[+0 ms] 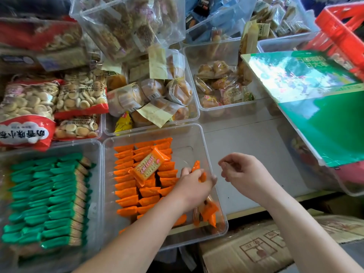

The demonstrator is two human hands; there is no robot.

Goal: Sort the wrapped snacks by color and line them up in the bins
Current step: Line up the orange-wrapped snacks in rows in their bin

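l hand [194,187] grips orange pack [196,166] in bin [204,143]

Both bare forearms reach up from the bottom edge toward the centre of the frame. The left forearm [149,223] slants in from the lower left, and the left hand [194,186] lies back-up, its fingers curled round an orange packet [196,166] (one end pokes out above the knuckles). The right forearm [299,219] comes from the lower right. The right hand [243,173] hovers just right of the left, apart from it, fingers loosely curled and holding nothing.
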